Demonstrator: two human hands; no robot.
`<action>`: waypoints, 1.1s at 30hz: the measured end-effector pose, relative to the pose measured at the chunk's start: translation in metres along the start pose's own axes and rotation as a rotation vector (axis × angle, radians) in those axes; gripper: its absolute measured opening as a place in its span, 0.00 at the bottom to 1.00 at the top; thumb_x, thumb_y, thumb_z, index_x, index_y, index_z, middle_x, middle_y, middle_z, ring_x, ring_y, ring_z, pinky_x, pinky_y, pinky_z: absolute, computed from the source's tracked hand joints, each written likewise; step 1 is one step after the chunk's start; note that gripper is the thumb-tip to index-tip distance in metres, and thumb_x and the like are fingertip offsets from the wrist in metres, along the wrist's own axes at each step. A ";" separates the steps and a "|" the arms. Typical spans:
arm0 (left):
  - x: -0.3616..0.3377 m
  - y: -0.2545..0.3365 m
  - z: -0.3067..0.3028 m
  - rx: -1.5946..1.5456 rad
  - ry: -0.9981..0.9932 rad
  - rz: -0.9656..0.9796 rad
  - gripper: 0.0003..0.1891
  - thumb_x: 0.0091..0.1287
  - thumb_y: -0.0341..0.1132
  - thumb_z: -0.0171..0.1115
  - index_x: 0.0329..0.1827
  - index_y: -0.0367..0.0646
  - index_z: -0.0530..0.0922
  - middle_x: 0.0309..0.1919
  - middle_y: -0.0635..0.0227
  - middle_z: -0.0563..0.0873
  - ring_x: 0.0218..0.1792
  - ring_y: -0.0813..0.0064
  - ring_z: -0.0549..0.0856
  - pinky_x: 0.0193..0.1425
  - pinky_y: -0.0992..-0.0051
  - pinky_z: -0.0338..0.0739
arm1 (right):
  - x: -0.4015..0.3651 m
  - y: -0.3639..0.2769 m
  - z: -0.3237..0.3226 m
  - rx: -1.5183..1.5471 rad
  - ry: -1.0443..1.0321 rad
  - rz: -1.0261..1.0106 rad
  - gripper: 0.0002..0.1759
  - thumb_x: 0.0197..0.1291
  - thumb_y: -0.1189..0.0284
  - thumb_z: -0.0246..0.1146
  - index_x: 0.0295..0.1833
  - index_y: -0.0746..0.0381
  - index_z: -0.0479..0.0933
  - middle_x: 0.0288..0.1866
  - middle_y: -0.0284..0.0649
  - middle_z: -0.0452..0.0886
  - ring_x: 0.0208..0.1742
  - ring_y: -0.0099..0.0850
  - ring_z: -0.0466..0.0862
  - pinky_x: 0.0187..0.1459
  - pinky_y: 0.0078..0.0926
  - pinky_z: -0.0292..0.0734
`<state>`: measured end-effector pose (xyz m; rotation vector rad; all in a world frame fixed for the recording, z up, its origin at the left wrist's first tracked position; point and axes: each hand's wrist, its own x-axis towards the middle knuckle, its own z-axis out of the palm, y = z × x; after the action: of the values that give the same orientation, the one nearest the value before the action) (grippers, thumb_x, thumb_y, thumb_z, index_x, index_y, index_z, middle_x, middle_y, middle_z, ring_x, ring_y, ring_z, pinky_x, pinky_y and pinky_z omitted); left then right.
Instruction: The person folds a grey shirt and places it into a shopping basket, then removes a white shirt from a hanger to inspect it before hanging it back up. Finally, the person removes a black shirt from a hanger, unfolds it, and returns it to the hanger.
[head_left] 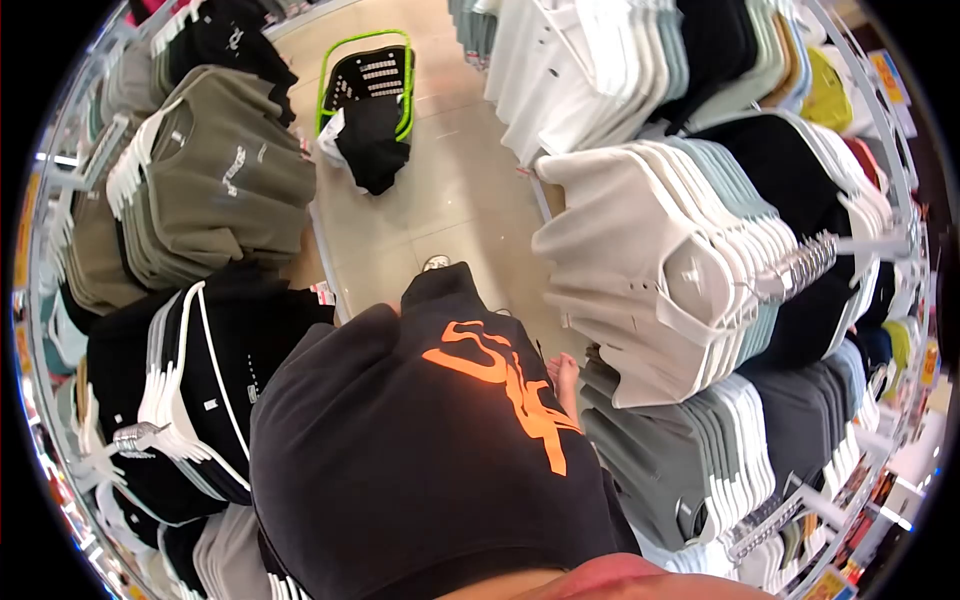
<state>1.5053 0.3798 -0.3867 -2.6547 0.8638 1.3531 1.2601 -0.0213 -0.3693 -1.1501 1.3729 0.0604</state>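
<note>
Black fabric with an orange print [510,390] fills the lower middle of the view, close below the camera. Just past its right edge, beside the hanging dark grey shirts [650,440], my right hand [565,385] shows in part. Its fingers look loosely spread, and nothing is visible in them. A dark sleeve-like fold lies on the left side of the fabric, but my left hand is not visible. The tip of a shoe [437,263] shows beyond the fabric.
A green-rimmed black basket [408,85] with black and white cloth stands on the tiled floor [450,185] ahead. Racks of hanging shirts line both sides, olive [215,170] and black [240,350] on the left, beige [610,240] and white [545,75] on the right.
</note>
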 end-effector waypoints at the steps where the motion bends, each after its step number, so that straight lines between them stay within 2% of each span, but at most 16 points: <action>1: 0.015 -0.001 -0.004 0.023 0.002 -0.044 0.14 0.57 0.40 0.53 0.40 0.45 0.81 0.38 0.58 0.83 0.40 0.62 0.83 0.38 0.64 0.77 | 0.007 0.006 0.000 0.031 0.011 -0.043 0.09 0.59 0.68 0.53 0.38 0.60 0.75 0.27 0.40 0.79 0.25 0.30 0.79 0.24 0.26 0.70; 2: 0.025 -0.004 -0.006 0.043 -0.010 -0.115 0.14 0.57 0.40 0.53 0.41 0.45 0.81 0.38 0.59 0.83 0.40 0.62 0.83 0.38 0.64 0.77 | 0.014 0.012 0.001 0.061 0.021 -0.087 0.08 0.60 0.69 0.52 0.37 0.59 0.74 0.24 0.39 0.78 0.23 0.27 0.78 0.21 0.21 0.68; 3: 0.034 -0.004 -0.012 0.057 -0.044 -0.206 0.14 0.57 0.40 0.53 0.41 0.46 0.81 0.39 0.61 0.83 0.40 0.63 0.83 0.36 0.61 0.77 | 0.021 0.015 0.005 0.002 0.017 -0.105 0.08 0.59 0.68 0.52 0.37 0.60 0.74 0.24 0.39 0.78 0.23 0.28 0.78 0.21 0.22 0.68; 6: 0.055 -0.016 -0.032 0.110 -0.162 -0.475 0.14 0.59 0.40 0.52 0.44 0.49 0.81 0.42 0.67 0.83 0.41 0.65 0.83 0.31 0.54 0.76 | 0.029 0.011 0.038 -0.424 -0.034 -0.138 0.09 0.58 0.68 0.52 0.36 0.61 0.75 0.23 0.40 0.78 0.23 0.28 0.78 0.21 0.24 0.68; 9: 0.056 -0.058 -0.048 0.086 -0.200 -0.446 0.13 0.58 0.38 0.54 0.43 0.48 0.81 0.42 0.66 0.83 0.41 0.65 0.83 0.35 0.59 0.77 | 0.027 -0.010 0.083 -0.866 -0.146 -0.233 0.10 0.57 0.68 0.53 0.35 0.62 0.75 0.22 0.41 0.78 0.22 0.29 0.78 0.21 0.25 0.69; 12: 0.042 -0.113 -0.053 0.012 -0.066 -0.270 0.13 0.55 0.37 0.57 0.43 0.47 0.81 0.42 0.63 0.83 0.42 0.64 0.83 0.40 0.65 0.77 | 0.024 -0.037 0.131 -1.096 -0.238 -0.333 0.11 0.56 0.67 0.53 0.34 0.63 0.75 0.21 0.42 0.77 0.22 0.29 0.78 0.21 0.27 0.69; 13: 0.040 -0.126 -0.058 -0.069 -0.097 -0.317 0.13 0.54 0.37 0.59 0.42 0.46 0.81 0.42 0.62 0.83 0.42 0.63 0.83 0.41 0.66 0.77 | 0.024 -0.048 0.148 -1.131 -0.256 -0.359 0.11 0.56 0.67 0.53 0.34 0.64 0.76 0.21 0.42 0.77 0.22 0.29 0.78 0.21 0.28 0.69; 15: 0.030 -0.152 -0.066 -0.231 -0.164 -0.412 0.14 0.51 0.36 0.62 0.41 0.45 0.81 0.42 0.61 0.82 0.43 0.62 0.82 0.43 0.68 0.77 | 0.021 -0.071 0.185 -1.169 -0.285 -0.402 0.12 0.55 0.67 0.54 0.33 0.65 0.76 0.20 0.43 0.77 0.22 0.29 0.78 0.21 0.29 0.70; 18: 0.008 -0.183 -0.063 -0.336 -0.167 -0.392 0.19 0.53 0.42 0.58 0.46 0.44 0.78 0.48 0.58 0.79 0.49 0.58 0.79 0.48 0.65 0.74 | 0.031 -0.100 0.238 -1.117 -0.295 -0.397 0.13 0.54 0.66 0.54 0.32 0.66 0.76 0.19 0.43 0.77 0.21 0.30 0.78 0.22 0.30 0.70; 19: 0.005 -0.191 -0.054 -0.373 -0.122 -0.414 0.17 0.51 0.39 0.60 0.43 0.43 0.79 0.46 0.58 0.80 0.48 0.58 0.79 0.47 0.64 0.75 | 0.043 -0.107 0.255 -1.067 -0.294 -0.369 0.13 0.54 0.66 0.54 0.32 0.66 0.76 0.19 0.44 0.77 0.21 0.30 0.78 0.22 0.31 0.70; 21: 0.003 -0.203 -0.033 -0.446 -0.027 -0.460 0.14 0.47 0.33 0.64 0.38 0.41 0.81 0.42 0.56 0.81 0.45 0.59 0.81 0.44 0.63 0.76 | 0.071 -0.128 0.300 -0.994 -0.287 -0.307 0.14 0.56 0.66 0.53 0.37 0.66 0.76 0.23 0.45 0.79 0.20 0.31 0.78 0.21 0.29 0.71; 23: 0.031 -0.223 0.019 -0.500 -0.061 -0.517 0.15 0.47 0.33 0.63 0.39 0.41 0.81 0.42 0.54 0.81 0.45 0.58 0.80 0.43 0.63 0.76 | 0.071 -0.160 0.349 -0.760 -0.375 -0.294 0.17 0.58 0.65 0.54 0.49 0.64 0.69 0.27 0.42 0.79 0.19 0.28 0.78 0.18 0.21 0.72; 25: 0.033 -0.226 0.031 -0.625 -0.021 -0.544 0.14 0.48 0.34 0.62 0.39 0.40 0.81 0.41 0.53 0.81 0.45 0.56 0.80 0.43 0.62 0.75 | 0.056 -0.191 0.398 -0.659 -0.457 -0.294 0.15 0.59 0.65 0.54 0.47 0.64 0.70 0.28 0.41 0.79 0.19 0.28 0.78 0.18 0.21 0.72; 28: 0.005 -0.214 0.013 -0.895 0.126 -0.543 0.14 0.50 0.36 0.59 0.39 0.40 0.81 0.40 0.51 0.81 0.44 0.53 0.80 0.44 0.62 0.75 | 0.037 -0.212 0.461 -0.724 -0.542 -0.352 0.13 0.60 0.66 0.53 0.46 0.63 0.71 0.29 0.41 0.79 0.21 0.26 0.78 0.19 0.20 0.71; 30: 0.000 -0.208 0.006 -1.008 0.142 -0.588 0.14 0.51 0.36 0.58 0.38 0.40 0.81 0.40 0.51 0.81 0.43 0.53 0.80 0.44 0.61 0.75 | 0.025 -0.216 0.492 -0.793 -0.633 -0.367 0.12 0.60 0.68 0.53 0.45 0.62 0.71 0.29 0.41 0.79 0.23 0.26 0.78 0.21 0.20 0.73; 33: 0.006 -0.214 -0.005 -1.093 0.119 -0.658 0.14 0.52 0.37 0.57 0.38 0.39 0.81 0.40 0.51 0.81 0.43 0.53 0.80 0.44 0.61 0.75 | 0.037 -0.201 0.524 -0.988 -0.854 -0.587 0.10 0.60 0.71 0.52 0.44 0.63 0.73 0.29 0.40 0.80 0.25 0.26 0.79 0.27 0.21 0.74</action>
<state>1.6171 0.5559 -0.4327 -3.1735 -1.0263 1.7254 1.7751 0.2023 -0.3931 -1.9755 0.1464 0.7757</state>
